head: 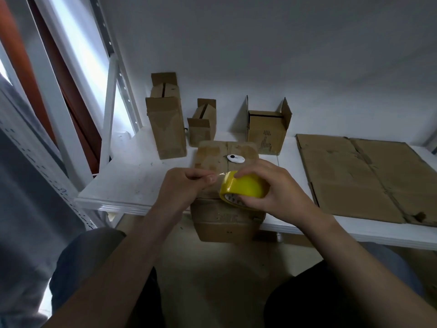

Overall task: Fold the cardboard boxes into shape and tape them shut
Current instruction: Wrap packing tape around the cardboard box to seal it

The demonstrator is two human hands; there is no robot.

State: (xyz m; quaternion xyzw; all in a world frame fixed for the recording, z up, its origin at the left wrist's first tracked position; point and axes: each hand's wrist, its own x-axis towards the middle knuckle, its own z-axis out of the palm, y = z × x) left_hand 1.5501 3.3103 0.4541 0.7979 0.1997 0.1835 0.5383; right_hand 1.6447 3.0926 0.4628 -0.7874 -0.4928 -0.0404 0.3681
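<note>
A folded brown cardboard box [214,159] stands at the front edge of the white table, straight before me. On its top lies a small white oval cutter [235,158]. My right hand [274,188] grips a yellow tape roll [246,187] just above the box top. My left hand [184,185] pinches the loose clear end of the tape, drawn a short way left from the roll. Both hands hide the near part of the box top.
Three more boxes stand at the back: a tall one [166,121], a small one [203,124] and an open-flapped one [267,131]. A flattened cardboard sheet [359,176] lies on the right of the white table [132,176]. A metal shelf frame [111,102] rises at the left.
</note>
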